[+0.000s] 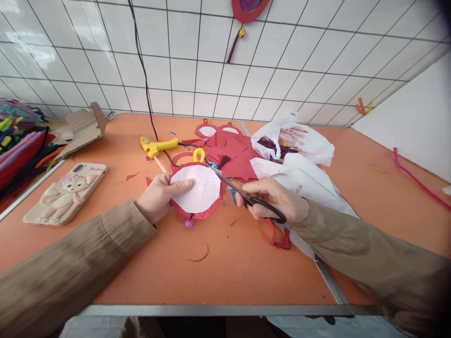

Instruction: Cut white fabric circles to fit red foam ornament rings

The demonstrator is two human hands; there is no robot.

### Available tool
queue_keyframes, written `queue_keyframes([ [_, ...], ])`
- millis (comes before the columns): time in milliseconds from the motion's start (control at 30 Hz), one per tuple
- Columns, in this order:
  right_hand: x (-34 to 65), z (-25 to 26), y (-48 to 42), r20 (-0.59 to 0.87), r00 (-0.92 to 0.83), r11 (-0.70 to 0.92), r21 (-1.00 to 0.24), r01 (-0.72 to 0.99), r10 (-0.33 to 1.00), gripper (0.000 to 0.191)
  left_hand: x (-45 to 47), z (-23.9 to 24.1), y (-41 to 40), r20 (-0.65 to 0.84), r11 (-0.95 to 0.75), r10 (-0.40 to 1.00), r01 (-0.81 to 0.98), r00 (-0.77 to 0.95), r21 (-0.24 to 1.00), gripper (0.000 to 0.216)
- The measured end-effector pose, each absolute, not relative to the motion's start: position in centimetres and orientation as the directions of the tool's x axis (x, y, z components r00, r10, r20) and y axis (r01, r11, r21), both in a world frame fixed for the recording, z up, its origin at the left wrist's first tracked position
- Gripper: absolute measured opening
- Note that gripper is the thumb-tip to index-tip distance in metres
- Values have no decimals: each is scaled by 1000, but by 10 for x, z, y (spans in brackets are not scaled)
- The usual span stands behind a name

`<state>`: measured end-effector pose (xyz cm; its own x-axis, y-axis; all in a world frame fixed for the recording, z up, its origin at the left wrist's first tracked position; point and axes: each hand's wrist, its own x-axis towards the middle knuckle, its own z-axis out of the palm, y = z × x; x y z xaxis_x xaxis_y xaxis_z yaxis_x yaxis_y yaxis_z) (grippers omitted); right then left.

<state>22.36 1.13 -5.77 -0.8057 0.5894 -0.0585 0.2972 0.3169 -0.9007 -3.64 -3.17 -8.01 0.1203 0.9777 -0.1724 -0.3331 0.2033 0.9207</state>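
My left hand (158, 195) pinches the left edge of a round red paper ornament (200, 190) with a white disc on its face, thumb on the white. A yellow loop (199, 155) sticks up from its top, and a purple bead (189, 222) hangs at the bottom. Black-handled scissors (259, 203) are in my right hand (273, 199), fingers wrapped round the handles. Their blades reach to the ornament's upper right edge; whether they are cutting into it I cannot tell. Thin red paper strips (278, 234) lie below my right hand.
Behind the ornament lie a yellow glue gun (160, 146), red paper sheets (229, 155) and a white plastic bag (313, 143). White sheets (303, 178) spread rightward. A phone in a beige case (66, 195) and torn cardboard (82, 126) are at left. A black cord (141, 61) hangs down.
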Motion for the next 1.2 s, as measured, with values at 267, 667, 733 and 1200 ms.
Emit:
queue_keyframes([
  [267,223,-62,13,-36,-809,313,-912,267,586,52,-38,-79,-32,-185,218,974,-323,130,921,30],
  [667,221,-57,7,-56,-790,275,-921,278,611,42,-38,-81,-30,-194,233,970,-332,147,914,30],
  [733,221,-59,8,-51,-785,274,-922,275,618,37,-38,-82,-30,-190,228,971,-333,141,915,29],
  [1200,224,-70,14,56,-774,293,-941,170,630,47,-37,-81,-31,-195,232,971,-349,137,908,29],
])
